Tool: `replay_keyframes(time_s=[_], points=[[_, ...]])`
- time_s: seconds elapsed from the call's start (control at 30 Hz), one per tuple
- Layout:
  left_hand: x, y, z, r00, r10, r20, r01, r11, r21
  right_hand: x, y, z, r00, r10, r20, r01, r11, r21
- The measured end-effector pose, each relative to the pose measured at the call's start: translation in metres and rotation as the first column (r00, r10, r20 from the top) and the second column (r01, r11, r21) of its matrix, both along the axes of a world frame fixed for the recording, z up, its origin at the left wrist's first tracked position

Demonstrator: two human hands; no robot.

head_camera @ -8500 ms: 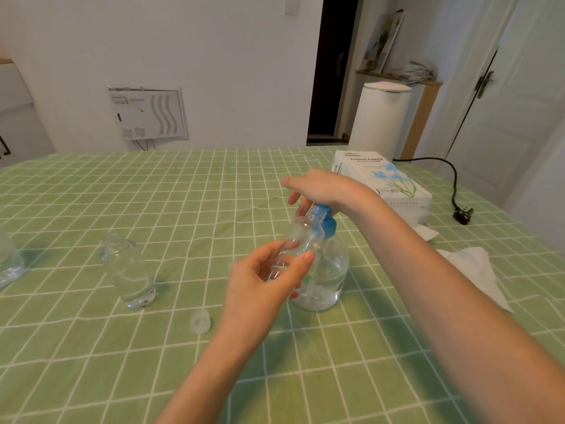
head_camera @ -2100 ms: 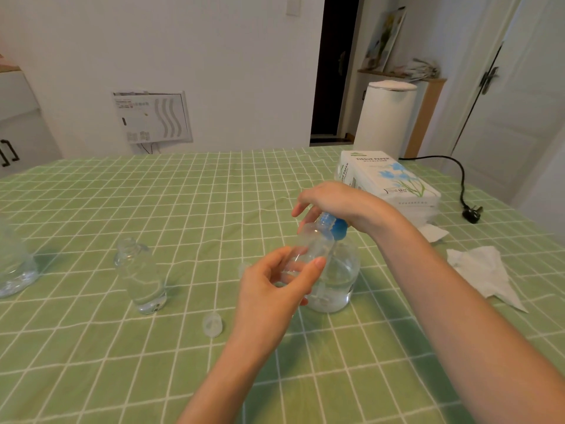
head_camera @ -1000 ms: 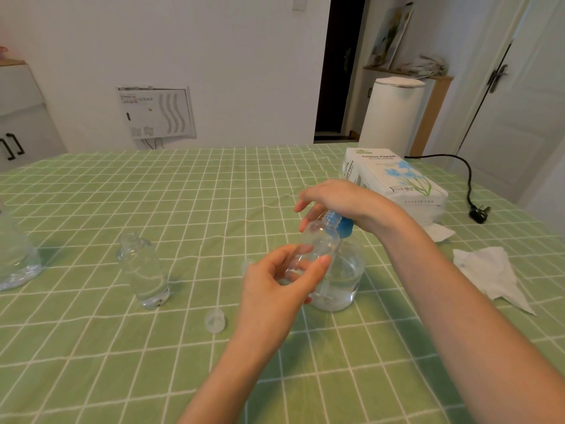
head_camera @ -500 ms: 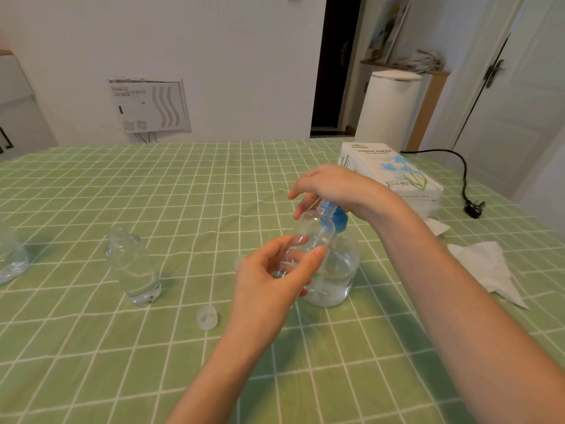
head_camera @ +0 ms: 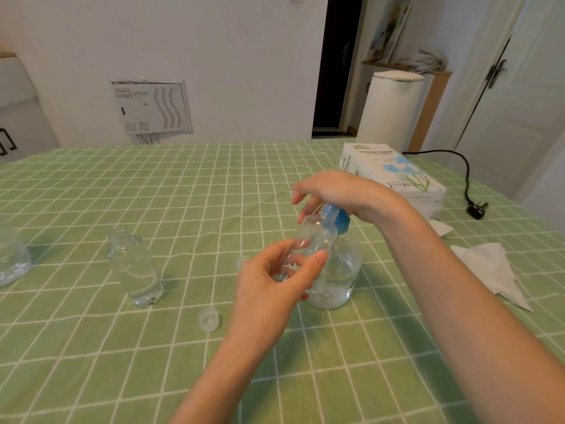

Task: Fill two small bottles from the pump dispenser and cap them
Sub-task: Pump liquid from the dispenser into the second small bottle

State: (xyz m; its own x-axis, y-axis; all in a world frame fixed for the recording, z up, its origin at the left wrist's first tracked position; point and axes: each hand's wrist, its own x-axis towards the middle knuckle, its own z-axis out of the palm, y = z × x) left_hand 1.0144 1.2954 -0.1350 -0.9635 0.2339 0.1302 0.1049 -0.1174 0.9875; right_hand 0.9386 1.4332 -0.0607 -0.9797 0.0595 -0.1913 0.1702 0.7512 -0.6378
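My left hand (head_camera: 272, 283) grips a small clear bottle (head_camera: 316, 237), tilted with its mouth up under the blue pump head (head_camera: 337, 218) of the clear round dispenser (head_camera: 339, 270). My right hand (head_camera: 339, 191) rests on top of the pump head, palm down with the fingers fairly straight. A second small clear bottle (head_camera: 134, 267) stands upright and uncapped on the table to the left, holding some clear liquid. One clear cap (head_camera: 208, 319) lies on the cloth in front of it; another cap (head_camera: 241, 261) peeks out behind my left hand.
A green checked cloth (head_camera: 91, 347) covers the table. A tissue box (head_camera: 394, 175) sits at the back right, a crumpled tissue (head_camera: 489, 270) to the right, a black plug and cable (head_camera: 474, 206) beyond. Part of another clear container (head_camera: 12, 258) shows at the left edge.
Little has changed: my left hand keeps the small bottle at the spout and my right hand stays on the pump head. Only the camera view shifts slightly.
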Motion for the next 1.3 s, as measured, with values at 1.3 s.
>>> replay_keyframes(time_s=[1.3], points=[[-0.001, 0.001, -0.001, 1.000, 0.012, -0.002, -0.012, 1.000, 0.010, -0.002, 0.001, -0.002, 0.999, 0.016, -0.051, -0.019, 0.998, -0.056]])
